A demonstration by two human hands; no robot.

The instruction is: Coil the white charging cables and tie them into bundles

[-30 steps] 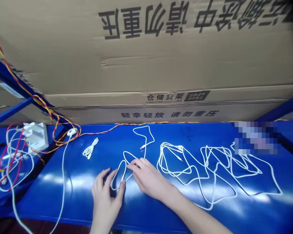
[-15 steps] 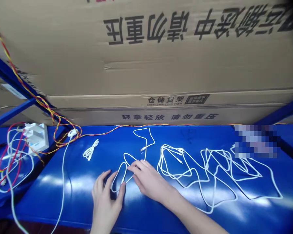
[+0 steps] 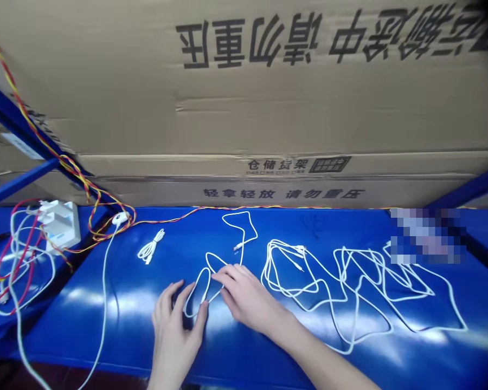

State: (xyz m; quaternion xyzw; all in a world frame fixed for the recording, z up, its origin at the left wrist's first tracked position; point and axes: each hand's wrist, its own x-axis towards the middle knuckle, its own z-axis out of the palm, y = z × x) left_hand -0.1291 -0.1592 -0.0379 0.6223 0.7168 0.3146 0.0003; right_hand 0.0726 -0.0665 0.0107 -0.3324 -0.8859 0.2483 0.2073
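Landmark: the small cable bundle, gathered at its middle, on the blue shelf.

White cable lies right of the bundle and nearer the wearer, a narrow loop set between both hands. Its strands run under the right hand and seem to come out again farther back, reaching a plug right of the bundle; the join is hidden.

Left hand, nearer the wearer than the bundle and slightly right: fingers curved, thumb well apart from forefinger, the two straddling the loop. Thumb tip appears to touch the cable. Right hand, farther right of the bundle: fingers bunched, thumb tucked below, forefinger tip at the loop's edge. Cannot tell whether a strand is pinched there.

Change over the last second: next to none. Both hands keep their places, loop shape and plug position match; only the camera view shifts a little. Reading: a steadying pause, the loop being kept in shape rather than reshaped.

Also noted: loose cables sprawl well to the right of the bundle, unattended; a white adaptor block stands left of it; a cardboard box forms the backdrop behind.
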